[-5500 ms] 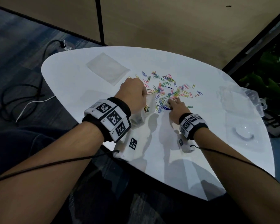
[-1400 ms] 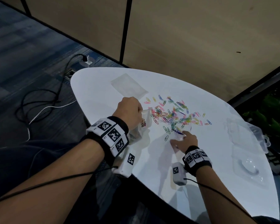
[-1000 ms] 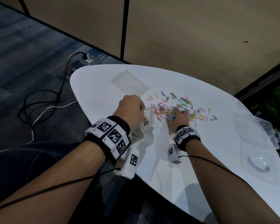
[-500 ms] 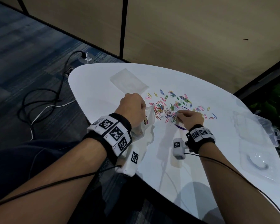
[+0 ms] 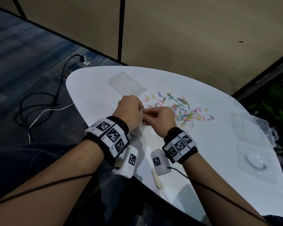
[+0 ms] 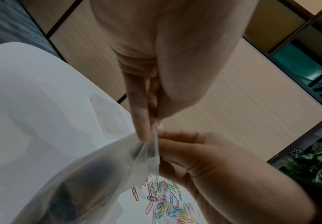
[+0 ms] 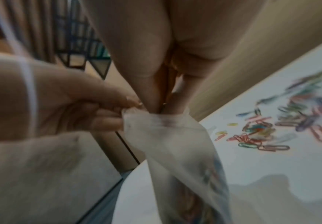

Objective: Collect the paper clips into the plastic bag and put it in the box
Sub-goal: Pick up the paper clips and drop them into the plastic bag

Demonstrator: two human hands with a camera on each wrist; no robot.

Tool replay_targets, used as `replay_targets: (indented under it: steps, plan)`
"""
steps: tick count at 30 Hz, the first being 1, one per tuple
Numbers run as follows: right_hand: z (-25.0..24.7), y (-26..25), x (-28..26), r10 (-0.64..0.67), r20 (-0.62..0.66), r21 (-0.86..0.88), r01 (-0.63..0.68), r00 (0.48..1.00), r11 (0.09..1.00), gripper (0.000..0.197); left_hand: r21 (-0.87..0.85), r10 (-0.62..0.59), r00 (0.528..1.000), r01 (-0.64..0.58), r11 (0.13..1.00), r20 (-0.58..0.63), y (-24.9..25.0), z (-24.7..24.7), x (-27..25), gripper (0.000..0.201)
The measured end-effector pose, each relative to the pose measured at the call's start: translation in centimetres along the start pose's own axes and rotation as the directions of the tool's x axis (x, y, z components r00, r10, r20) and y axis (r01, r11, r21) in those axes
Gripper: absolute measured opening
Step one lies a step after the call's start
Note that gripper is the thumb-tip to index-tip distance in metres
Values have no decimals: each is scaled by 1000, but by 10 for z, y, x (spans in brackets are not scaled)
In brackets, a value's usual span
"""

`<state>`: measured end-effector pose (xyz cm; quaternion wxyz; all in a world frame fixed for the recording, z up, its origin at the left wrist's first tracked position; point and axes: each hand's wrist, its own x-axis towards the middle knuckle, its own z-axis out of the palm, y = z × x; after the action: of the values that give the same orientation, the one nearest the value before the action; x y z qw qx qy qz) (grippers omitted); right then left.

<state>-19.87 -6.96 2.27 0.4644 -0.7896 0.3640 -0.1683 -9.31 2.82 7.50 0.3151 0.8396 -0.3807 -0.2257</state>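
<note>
A clear plastic bag (image 5: 140, 130) hangs between my hands above the near part of the white table (image 5: 210, 152). My left hand (image 5: 140, 110) pinches its rim (image 6: 154, 136) between thumb and forefinger and holds the mouth open. My right hand (image 7: 162, 107) has its fingertips pinched together and dipped into the bag's mouth (image 7: 156, 119); a thin dark sliver shows between them, the rest is hidden. Some clips show dimly through the bag (image 7: 210, 174). Several coloured paper clips (image 5: 181, 109) lie scattered just beyond my right hand. The clear box (image 5: 251, 132) lies open at the right.
A second flat plastic bag (image 5: 126, 85) lies at the table's far left. The box's clear lid (image 5: 255, 163) lies open at the right edge, near the front. Cables (image 5: 44, 101) run over the floor on the left. A plant (image 5: 277, 108) stands beyond the right edge.
My right hand has left the clip pile and moved left to the bag's mouth, fingers pinched. My left hand has kept hold of the bag, lifting it slightly.
</note>
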Motion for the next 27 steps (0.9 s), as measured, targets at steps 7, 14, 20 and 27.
replay_targets:
  steps: [7,14,20,27]
  plan:
    - [-2,-21,8,-208,294,-210,275,933,938,27,-67,-21,999,18,998,-44,-17,-16,5,23]
    - [-20,21,82,62,102,-137,-48,993,989,32,-59,-20,993,13,998,-113,-44,-23,10,20]
    - [18,63,146,80,341,-715,203,937,669,43,-54,-29,993,23,998,-115,-43,-24,18,19]
    - [26,84,103,15,439,-843,406,898,353,54,-23,-15,995,13,1000,-94,-36,-22,18,21]
